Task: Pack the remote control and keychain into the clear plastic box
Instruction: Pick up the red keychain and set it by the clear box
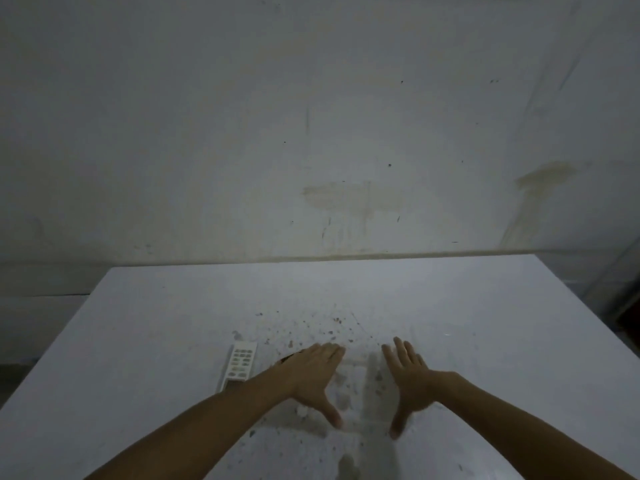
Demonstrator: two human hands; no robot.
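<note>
A white remote control (239, 367) with rows of pale buttons lies on the white table (166, 323), left of my left forearm, which covers its near end. My left hand (311, 379) and my right hand (408, 379) hover flat, palms down and thumbs spread. Between them is a faint see-through shape that may be the clear plastic box (356, 375); its edges are hard to make out. I cannot tell whether either hand touches it. A small dark object (286, 358), possibly the keychain, peeks out behind my left wrist.
The table top is stained and speckled with brown specks (336, 320) beyond my hands. A marked grey wall (311, 133) stands right behind the table's far edge. The table drops off at left and right.
</note>
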